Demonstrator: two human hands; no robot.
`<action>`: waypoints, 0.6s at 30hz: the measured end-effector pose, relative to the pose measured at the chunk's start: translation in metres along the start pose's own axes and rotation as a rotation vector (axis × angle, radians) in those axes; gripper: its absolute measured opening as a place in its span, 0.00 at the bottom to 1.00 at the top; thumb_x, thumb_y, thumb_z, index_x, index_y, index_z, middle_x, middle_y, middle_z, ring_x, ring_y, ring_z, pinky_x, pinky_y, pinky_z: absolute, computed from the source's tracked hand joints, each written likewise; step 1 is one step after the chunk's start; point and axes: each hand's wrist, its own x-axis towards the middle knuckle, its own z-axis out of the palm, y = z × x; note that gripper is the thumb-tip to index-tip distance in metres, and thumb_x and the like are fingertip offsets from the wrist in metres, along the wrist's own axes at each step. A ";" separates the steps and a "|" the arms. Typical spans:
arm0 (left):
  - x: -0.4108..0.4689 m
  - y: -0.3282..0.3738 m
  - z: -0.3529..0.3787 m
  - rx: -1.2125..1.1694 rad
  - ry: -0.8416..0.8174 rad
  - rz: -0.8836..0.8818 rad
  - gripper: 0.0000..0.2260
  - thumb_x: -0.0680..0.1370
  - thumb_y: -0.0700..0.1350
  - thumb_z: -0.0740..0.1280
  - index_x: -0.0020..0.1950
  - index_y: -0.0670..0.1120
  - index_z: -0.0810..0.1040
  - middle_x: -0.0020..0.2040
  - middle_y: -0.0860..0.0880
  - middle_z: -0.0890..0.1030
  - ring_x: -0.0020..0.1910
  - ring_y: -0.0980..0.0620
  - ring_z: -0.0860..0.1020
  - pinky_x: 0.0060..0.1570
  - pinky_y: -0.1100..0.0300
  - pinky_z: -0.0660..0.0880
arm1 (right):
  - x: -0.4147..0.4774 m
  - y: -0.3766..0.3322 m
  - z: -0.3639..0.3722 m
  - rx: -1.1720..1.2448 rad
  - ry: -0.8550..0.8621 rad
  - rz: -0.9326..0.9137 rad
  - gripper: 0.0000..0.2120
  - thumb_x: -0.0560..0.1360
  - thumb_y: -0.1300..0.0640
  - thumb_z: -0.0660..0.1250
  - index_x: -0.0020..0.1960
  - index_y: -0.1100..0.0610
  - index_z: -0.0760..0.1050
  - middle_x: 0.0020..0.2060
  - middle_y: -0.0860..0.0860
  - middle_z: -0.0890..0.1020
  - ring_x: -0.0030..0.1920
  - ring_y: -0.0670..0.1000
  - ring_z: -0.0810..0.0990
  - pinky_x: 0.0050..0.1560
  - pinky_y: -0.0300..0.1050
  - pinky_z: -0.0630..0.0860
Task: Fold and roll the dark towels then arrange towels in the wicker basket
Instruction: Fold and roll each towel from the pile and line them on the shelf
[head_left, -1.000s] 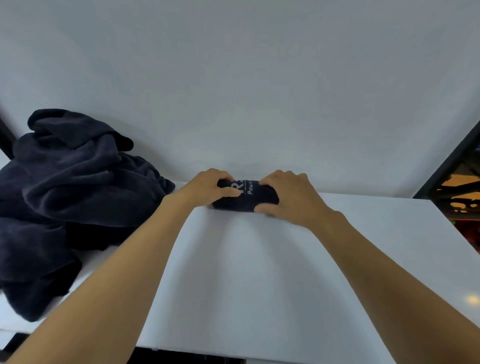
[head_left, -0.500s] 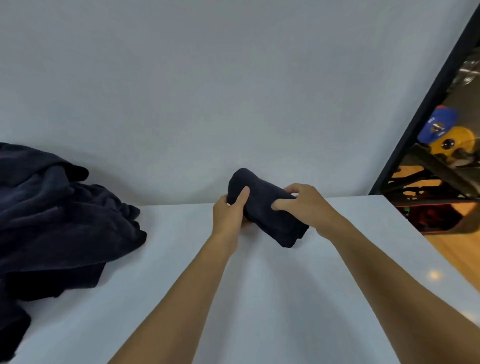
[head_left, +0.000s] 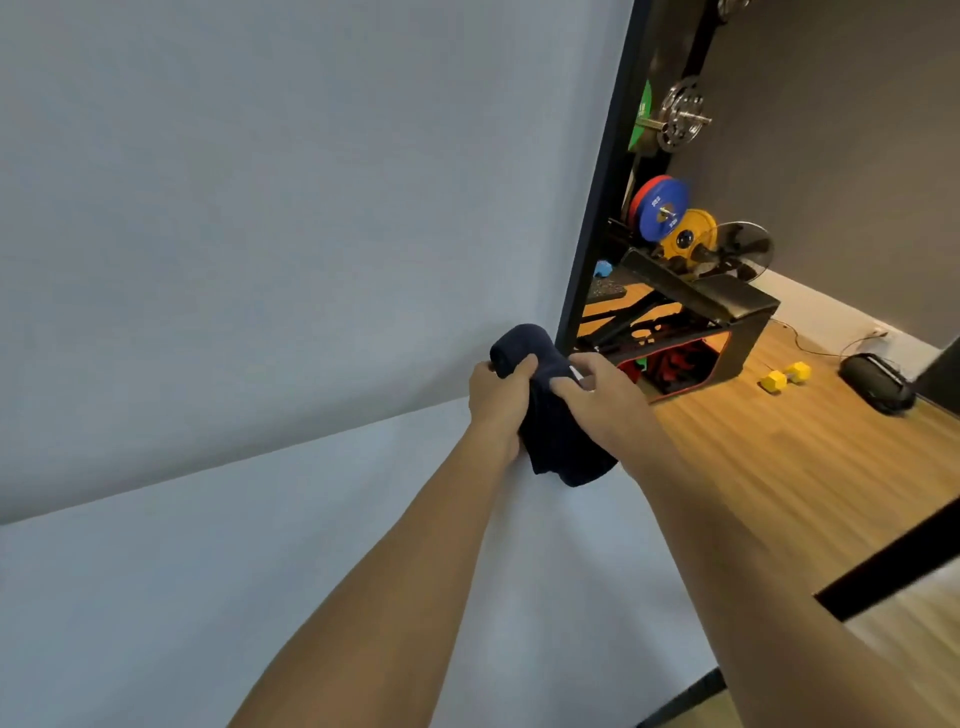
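- Swung to the right since the earlier frame, the rolled towel (head_left: 550, 415) has been turned more upright, and the loose pile of dark towels has dropped out of view.
- Left fingers (head_left: 524, 366) are seen curled over the upper part of the roll; right fingers (head_left: 563, 387) are clenched round its middle, beside a small white label.
- Both the left hand (head_left: 498, 400) and the right hand (head_left: 602, 400) are wrapped on the towel, one on each side.
- The roll is held tilted, top end toward the wall, at the far right end of the white table (head_left: 260, 597); whether its lower end touches the surface cannot be told.
- Beyond the table's edge, wooden floor (head_left: 779, 467), a yellow dumbbell (head_left: 784, 376) and coloured weight plates (head_left: 662, 208) are picked up.
- Rolling is judged finished for this towel; the carry to the wicker basket is judged to be in hand.
- No basket is shown, so it must first be located, and the grip must be kept firm so the roll is not loosened before it is set down.
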 end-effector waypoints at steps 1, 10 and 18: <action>0.007 -0.002 0.008 0.021 0.014 0.003 0.19 0.76 0.50 0.69 0.64 0.45 0.72 0.56 0.44 0.80 0.54 0.44 0.80 0.56 0.46 0.78 | 0.005 0.005 0.001 -0.060 0.036 -0.057 0.21 0.77 0.43 0.62 0.68 0.48 0.69 0.59 0.50 0.78 0.55 0.49 0.77 0.54 0.47 0.75; 0.034 -0.001 0.025 0.542 0.210 0.207 0.21 0.80 0.57 0.62 0.56 0.39 0.77 0.51 0.43 0.81 0.50 0.44 0.79 0.44 0.53 0.74 | 0.024 0.015 -0.003 -0.166 0.107 -0.168 0.18 0.80 0.52 0.62 0.69 0.45 0.71 0.61 0.54 0.75 0.60 0.57 0.76 0.57 0.53 0.74; 0.019 0.015 0.006 0.552 0.135 0.143 0.19 0.76 0.58 0.68 0.46 0.41 0.80 0.43 0.41 0.83 0.43 0.40 0.83 0.46 0.46 0.82 | 0.024 0.007 -0.012 -0.248 0.061 -0.121 0.17 0.81 0.52 0.61 0.69 0.44 0.71 0.63 0.54 0.75 0.62 0.58 0.76 0.60 0.56 0.74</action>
